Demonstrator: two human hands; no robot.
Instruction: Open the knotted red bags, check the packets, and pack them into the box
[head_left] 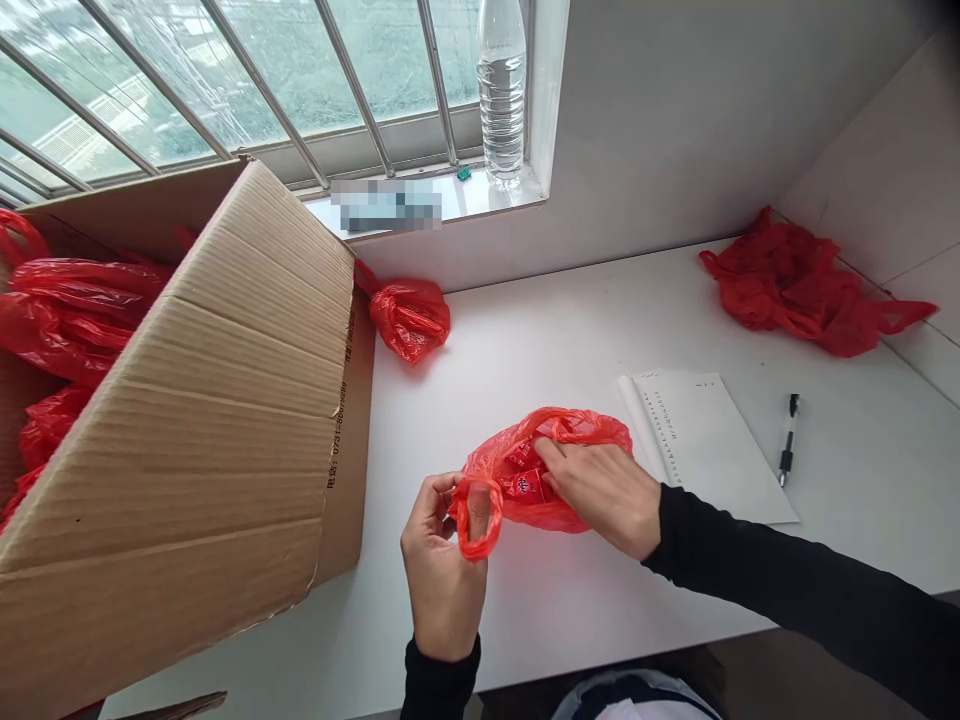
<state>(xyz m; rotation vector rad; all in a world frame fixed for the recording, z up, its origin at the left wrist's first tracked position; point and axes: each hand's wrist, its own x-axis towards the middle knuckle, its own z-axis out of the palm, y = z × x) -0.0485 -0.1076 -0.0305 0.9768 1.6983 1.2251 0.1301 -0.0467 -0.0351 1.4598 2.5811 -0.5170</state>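
Note:
A red plastic bag (600, 428) lies on the white table in front of me with its mouth spread apart. Inside it are small red packets (525, 487) with dark printed characters. My left hand (446, 575) is closed on the bag's left handle, its thumb passing behind the handle loop. From the right, my right hand (607, 490) reaches into the bag's mouth, over the packets. Its fingertips are mostly hidden in the bag, so whether they grip a packet does not show.
A large cardboard box (247, 400) holding red bags stands at left. A tied red bag (411, 318) sits beside it. At right lie a notebook (712, 440), a pen (788, 440) and crumpled red bags (802, 285). A water bottle (502, 110) stands on the windowsill.

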